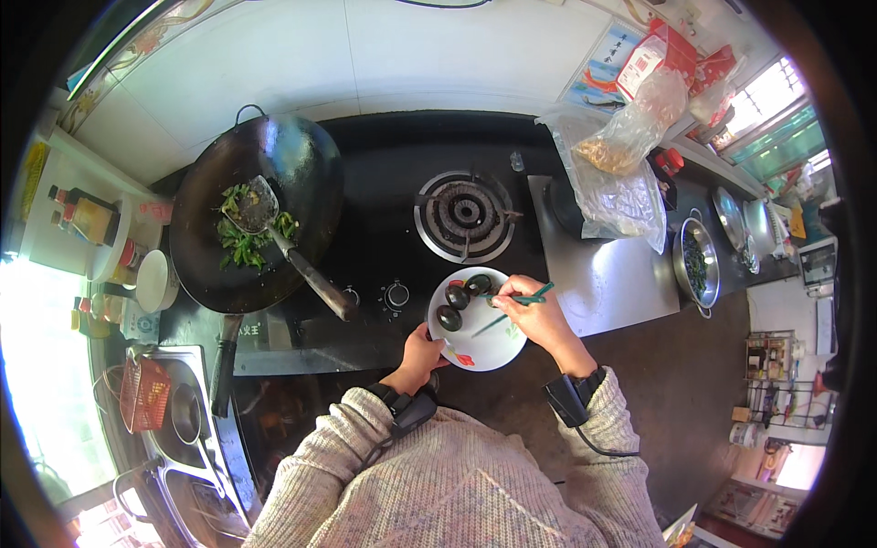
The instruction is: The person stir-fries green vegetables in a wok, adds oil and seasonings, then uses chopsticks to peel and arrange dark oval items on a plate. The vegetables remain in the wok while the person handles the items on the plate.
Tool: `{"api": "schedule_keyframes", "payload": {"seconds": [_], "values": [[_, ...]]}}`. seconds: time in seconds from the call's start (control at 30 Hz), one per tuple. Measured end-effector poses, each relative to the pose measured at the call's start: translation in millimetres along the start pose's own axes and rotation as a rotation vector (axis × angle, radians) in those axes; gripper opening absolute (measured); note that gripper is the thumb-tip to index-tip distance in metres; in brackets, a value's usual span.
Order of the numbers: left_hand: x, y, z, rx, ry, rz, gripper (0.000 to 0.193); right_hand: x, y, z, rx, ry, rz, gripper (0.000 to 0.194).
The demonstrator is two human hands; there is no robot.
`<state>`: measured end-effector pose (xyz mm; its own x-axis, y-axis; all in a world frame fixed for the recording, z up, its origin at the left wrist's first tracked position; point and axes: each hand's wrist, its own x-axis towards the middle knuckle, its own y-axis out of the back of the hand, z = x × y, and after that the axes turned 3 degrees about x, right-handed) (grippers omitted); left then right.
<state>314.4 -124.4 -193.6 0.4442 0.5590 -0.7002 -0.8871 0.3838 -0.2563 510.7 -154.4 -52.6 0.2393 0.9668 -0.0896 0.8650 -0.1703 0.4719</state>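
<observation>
My left hand [420, 356] grips the near left rim of a white plate [490, 346] with a red flower print. In my right hand [538, 315] is a pair of green chopsticks [532, 299], their tips over the plate. Several dark, glossy egg-shaped pieces of food sit along the plate's far left side; one dark egg [449, 318] is the nearest to me. Part of another lies by my right fingers, partly hidden. The plate is in front of a gas burner [467, 211], at the front edge of the black cooktop [373, 205].
At left stands a large wok [199, 205] holding chopped green leaves [243, 250] and a spatula [301, 264]. Its handle juts over the front edge. Plastic bags [616, 178] lie at right, near a steel colander of dark greens [695, 264]. A sink [205, 383] is at lower left.
</observation>
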Motion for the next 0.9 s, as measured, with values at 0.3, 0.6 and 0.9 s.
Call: {"api": "schedule_keyframes", "payload": {"seconds": [0.3, 0.6, 0.9], "values": [[17, -16, 16, 0.12, -0.003, -0.017, 0.032, -11, 65, 7, 0.068, -0.115, 0.268, 0.02], [28, -26, 1, 0.038, -0.172, 0.104, 0.035, 8, 93, 28, -0.034, -0.011, 0.075, 0.017], [-5, -77, 63, 0.462, -0.691, 0.28, 0.035, 23, 99, 43, -0.153, 0.291, -0.051, 0.017]]}}
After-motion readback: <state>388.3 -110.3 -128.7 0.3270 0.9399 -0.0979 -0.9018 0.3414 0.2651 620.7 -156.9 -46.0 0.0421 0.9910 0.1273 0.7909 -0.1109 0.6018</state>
